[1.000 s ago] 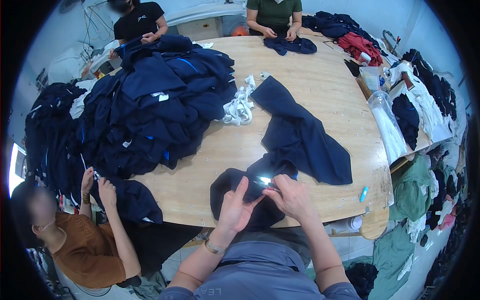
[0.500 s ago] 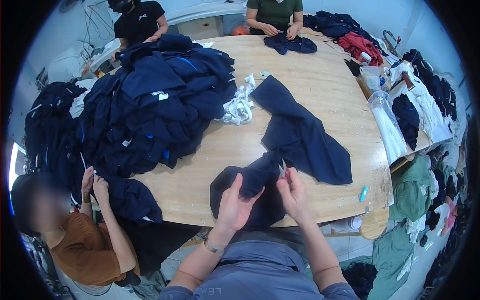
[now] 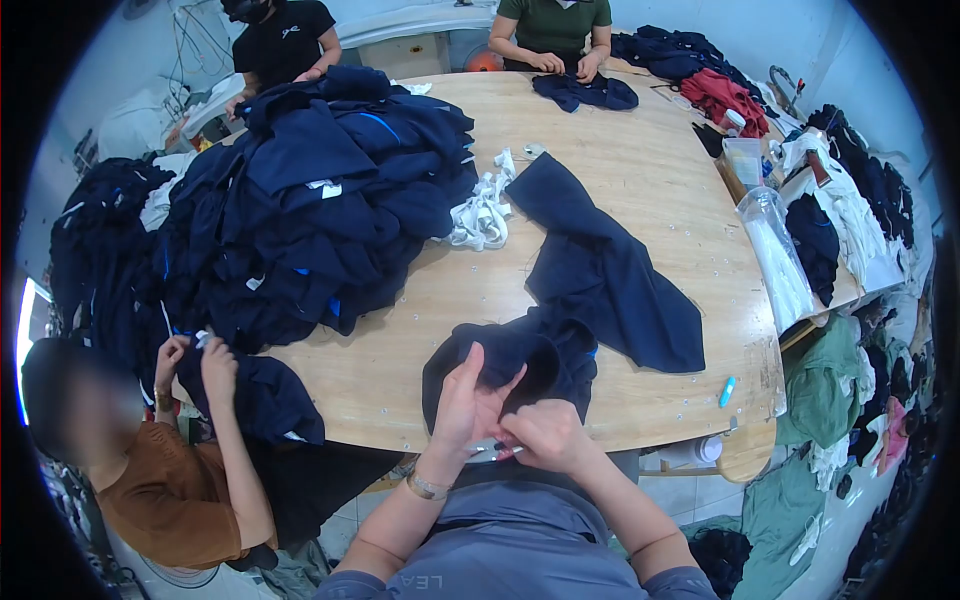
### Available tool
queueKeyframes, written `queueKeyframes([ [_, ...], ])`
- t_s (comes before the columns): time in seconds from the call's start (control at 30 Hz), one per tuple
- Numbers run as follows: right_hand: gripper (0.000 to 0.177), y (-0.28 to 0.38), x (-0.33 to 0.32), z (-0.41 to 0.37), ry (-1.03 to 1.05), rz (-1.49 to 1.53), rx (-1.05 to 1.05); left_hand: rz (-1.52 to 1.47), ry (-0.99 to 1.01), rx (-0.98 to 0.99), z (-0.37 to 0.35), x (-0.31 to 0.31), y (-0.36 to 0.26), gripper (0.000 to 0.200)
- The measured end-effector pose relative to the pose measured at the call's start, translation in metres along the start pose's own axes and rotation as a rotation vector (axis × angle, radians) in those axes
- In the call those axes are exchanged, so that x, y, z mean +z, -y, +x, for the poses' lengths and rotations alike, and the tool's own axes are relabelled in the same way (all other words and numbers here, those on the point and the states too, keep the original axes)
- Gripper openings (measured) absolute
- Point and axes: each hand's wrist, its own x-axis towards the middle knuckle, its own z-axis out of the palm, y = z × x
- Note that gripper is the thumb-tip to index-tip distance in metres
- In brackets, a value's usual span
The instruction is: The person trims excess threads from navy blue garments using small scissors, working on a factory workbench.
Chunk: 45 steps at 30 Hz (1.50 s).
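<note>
A dark navy garment (image 3: pixel 610 275) lies across the table in front of me, its near end bunched into a rounded opening. My left hand (image 3: pixel 468 405) is at that opening, palm up, with thumb and a finger spread apart against the cloth; its other fingers are partly hidden. My right hand (image 3: pixel 550 432) is closed around small scissors (image 3: pixel 484 450) with red handles. Their blades point left, just below my left palm and near the table's front edge. The scissors' handles are mostly covered by my fingers.
A big heap of navy garments (image 3: pixel 320 190) covers the table's left side, beside white strips (image 3: pixel 482 215). A turquoise marker-like object (image 3: pixel 727 390) lies at right. A person in brown (image 3: pixel 180 490) handles cloth at left; two people work across the table (image 3: pixel 640 130).
My right hand has drawn the scissors from the garment toward me and left, under my left palm. The garment's opening shows wider. The person at left has shifted their hands.
</note>
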Motion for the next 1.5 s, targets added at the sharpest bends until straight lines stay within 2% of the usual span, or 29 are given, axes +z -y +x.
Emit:
queueKeyframes([
  [0.07,0.027,0.002,-0.005,-0.006,-0.016,0.055,0.018,-0.028,-0.006,0.012,0.000,0.000,-0.002,0.039],
  [0.2,0.036,-0.003,-0.012,-0.011,-0.185,0.221,0.355,-0.006,-0.033,0.001,-0.001,0.000,-0.005,0.041],
  [0.3,0.031,-0.017,-0.011,-0.010,-0.252,-0.036,0.437,0.020,-0.025,0.005,-0.002,-0.001,-0.004,0.043],
  [0.43,0.034,-0.024,-0.015,-0.004,-0.235,-0.217,0.364,0.054,-0.010,-0.003,-0.002,-0.004,-0.002,0.044],
  [0.57,0.034,-0.026,-0.020,-0.003,-0.172,-0.223,0.352,0.078,-0.049,-0.005,-0.003,0.001,-0.004,0.043],
  [0.73,0.037,-0.030,-0.021,0.000,-0.136,-0.309,0.288,0.161,0.015,0.007,-0.002,-0.002,-0.001,0.045],
  [0.9,0.035,-0.032,-0.025,0.004,-0.120,-0.324,0.257,0.237,0.041,0.021,-0.003,-0.002,-0.001,0.047],
  [1.5,0.035,-0.032,-0.019,0.002,-0.173,-0.289,0.274,0.181,0.063,0.025,-0.002,-0.003,0.001,0.048],
])
